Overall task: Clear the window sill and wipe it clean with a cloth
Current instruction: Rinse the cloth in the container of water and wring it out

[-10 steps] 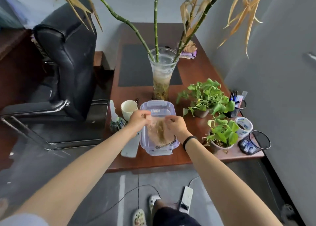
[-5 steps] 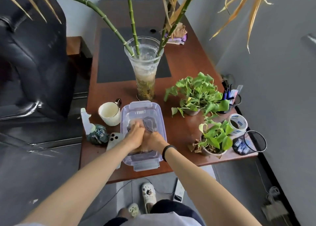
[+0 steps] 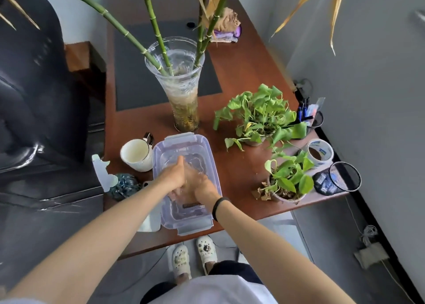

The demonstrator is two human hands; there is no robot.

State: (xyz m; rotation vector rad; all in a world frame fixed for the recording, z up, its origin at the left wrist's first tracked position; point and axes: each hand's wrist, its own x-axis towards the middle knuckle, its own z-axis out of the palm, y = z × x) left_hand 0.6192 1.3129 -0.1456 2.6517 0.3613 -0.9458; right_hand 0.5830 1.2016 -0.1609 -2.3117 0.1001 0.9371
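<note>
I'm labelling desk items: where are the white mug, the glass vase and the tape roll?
white mug (image 3: 137, 153): head view, its inside.
glass vase (image 3: 186, 116): head view, lower body.
tape roll (image 3: 324, 161): head view, outer wall.

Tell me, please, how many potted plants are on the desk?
2. The larger potted plant stands right of the glass vase; the smaller potted plant sits nearer the front edge, beside the mesh cup. None looks hidden.
</note>
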